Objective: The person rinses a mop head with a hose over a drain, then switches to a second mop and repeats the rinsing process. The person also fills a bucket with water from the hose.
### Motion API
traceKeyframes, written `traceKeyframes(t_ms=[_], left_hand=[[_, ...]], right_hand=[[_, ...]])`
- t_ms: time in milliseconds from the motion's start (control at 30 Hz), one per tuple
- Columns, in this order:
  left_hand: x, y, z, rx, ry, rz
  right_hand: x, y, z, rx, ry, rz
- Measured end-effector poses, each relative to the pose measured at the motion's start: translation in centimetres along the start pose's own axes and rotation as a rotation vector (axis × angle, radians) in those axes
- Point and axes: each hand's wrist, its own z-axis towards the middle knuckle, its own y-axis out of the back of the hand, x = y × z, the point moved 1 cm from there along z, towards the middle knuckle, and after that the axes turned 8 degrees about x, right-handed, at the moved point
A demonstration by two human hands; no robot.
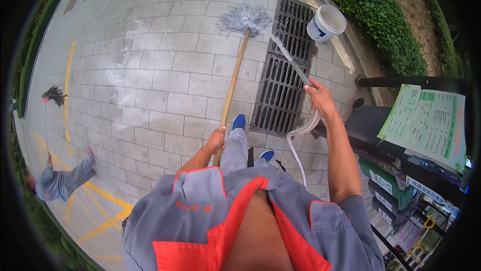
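Observation:
My left hand (216,141) grips the wooden handle (236,72) of a string mop low down, in front of my hip. The wet grey mop head (246,19) lies spread on the paving, close to the left edge of a metal drain grate (280,87). In my right hand (319,96) is a flexible hose (297,68), pointed away from me over the grate. Water (276,40) runs from its end towards the mop strands. Behind my right hand the hose bends down and trails to the ground.
A white plastic bucket (326,23) stands beside the grate's far right end, near a hedge (372,19). Rubbish bins (383,184) and a dark rail with a printed sheet (424,120) are at right. At far left, another person (64,181) holds a dark mop (54,96).

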Motion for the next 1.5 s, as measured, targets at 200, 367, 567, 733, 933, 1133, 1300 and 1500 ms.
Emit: traceKeyframes(t_ms=[200, 367, 567, 733, 933, 1133, 1300, 1500], left_hand=[[-0.6, -0.4, 0.3, 0.046, -0.002, -0.047], [-3.6, -5.3, -1.5, 0.131, 0.035, -0.21], [-5.3, -14.1, -1.2, 0.353, -0.093, -0.526], [-7.9, -18.2, -4.9, 0.538, -0.046, -0.787], [-7.4, -18.8, -6.0, 0.479, -0.024, -0.871], [-7.0, -17.5, -8.2, 0.525, -0.139, -0.931], [-8.1, -19.1, -8.0, 0.564, -0.297, -0.934], [-8.2, -25.0, -5.8, 0.485, -0.29, -0.847]], right_hand=[[0.1, -1.0, 0.5, 0.012, 0.004, -0.002], [-1.1, -1.6, 1.2, 0.001, -0.008, -0.019], [-0.9, -3.0, 0.6, -0.027, -0.003, -0.005], [-1.2, -3.6, 0.0, -0.01, -0.026, -0.031], [-3.2, -3.6, -0.3, -0.017, 0.0, -0.005], [-7.4, -3.2, -2.1, -0.029, 0.036, 0.078], [-10.4, -3.0, -4.5, -0.026, 0.044, 0.139], [-13.6, -1.8, -6.6, 0.029, 0.022, 0.176]])
